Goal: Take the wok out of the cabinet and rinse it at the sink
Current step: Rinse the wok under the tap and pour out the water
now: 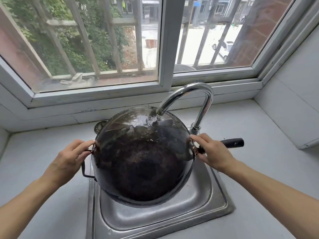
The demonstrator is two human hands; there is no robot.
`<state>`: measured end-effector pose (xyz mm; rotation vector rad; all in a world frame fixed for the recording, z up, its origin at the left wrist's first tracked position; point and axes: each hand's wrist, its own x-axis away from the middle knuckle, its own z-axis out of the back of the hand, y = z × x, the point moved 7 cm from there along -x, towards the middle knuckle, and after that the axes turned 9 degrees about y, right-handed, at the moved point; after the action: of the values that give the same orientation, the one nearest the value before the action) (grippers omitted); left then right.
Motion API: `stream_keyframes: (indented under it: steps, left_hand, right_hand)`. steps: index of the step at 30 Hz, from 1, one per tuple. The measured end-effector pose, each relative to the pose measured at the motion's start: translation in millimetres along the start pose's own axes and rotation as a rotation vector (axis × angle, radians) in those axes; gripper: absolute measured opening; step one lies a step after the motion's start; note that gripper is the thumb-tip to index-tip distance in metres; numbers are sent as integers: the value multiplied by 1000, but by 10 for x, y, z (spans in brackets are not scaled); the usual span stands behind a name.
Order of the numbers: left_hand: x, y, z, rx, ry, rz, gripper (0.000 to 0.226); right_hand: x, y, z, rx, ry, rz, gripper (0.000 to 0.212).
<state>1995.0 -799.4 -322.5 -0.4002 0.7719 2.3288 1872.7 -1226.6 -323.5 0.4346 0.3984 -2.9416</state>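
Blackened wok upturned over sink, wet under faucet. Left hand pinches loop handle; right hand grips long handle's base.

Woks: we count one wok, with two handles.
Hands: we see two, the left hand and the right hand.
Faucets: one faucet.
Sinks: one sink.
Windows: we count two panes.

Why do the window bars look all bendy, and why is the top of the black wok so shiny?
Head view: the wide-angle lens bends straight lines, so the window frame and bars lean and curve near the edges. Head view: daylight from the window glares off the wet upper part of the wok, under the faucet.
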Motion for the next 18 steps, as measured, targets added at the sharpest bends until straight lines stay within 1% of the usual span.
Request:
stream_keyframes:
  steps: [8, 12, 18]
  left_hand:
    - [79, -165, 150, -30, -1, 62, 40]
    - [83, -202, 187, -39, -5, 63, 40]
    - [29, -203, 180, -42, 11, 63, 39]
  right_hand:
    - [-326, -108, -149, -20, -28, 33, 75]
    - [-434, -124, -217, -18, -51, 34, 71]
    - [-509, -108, -243, -8, -45, 42, 74]
